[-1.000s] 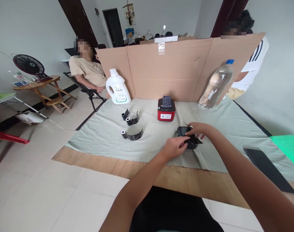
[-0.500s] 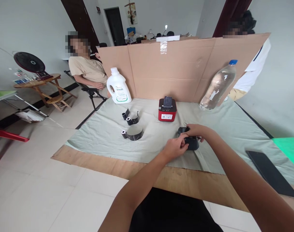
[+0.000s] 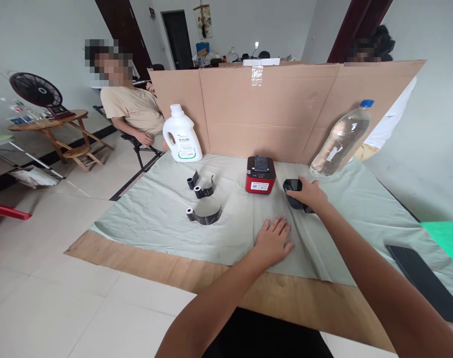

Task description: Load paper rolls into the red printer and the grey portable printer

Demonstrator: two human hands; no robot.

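Observation:
My right hand (image 3: 313, 194) is closed over a small black boxy device (image 3: 292, 188) on the cloth; my palm and fingers cover part of it. Flat on the cloth, nearer to me, lies my left hand (image 3: 273, 242), fingers spread and nothing in it. Left of the black device stands a red and black receipt printer (image 3: 260, 185) with a dark strip of paper out of its top. Several partly unrolled black paper rolls (image 3: 208, 219) lie further left, their strips curling on edge.
A cardboard sheet (image 3: 264, 114) stands across the far edge. Against it are a white detergent jug (image 3: 184, 136) and a leaning clear bottle (image 3: 341, 139) with a blue cap. A flat black slab (image 3: 423, 278) lies right. One person (image 3: 131, 109) sits behind left, another is partly hidden behind right.
My left hand has let go of the black device and come down flat on the cloth. My right hand has moved the device farther away, towards the printer's right side.

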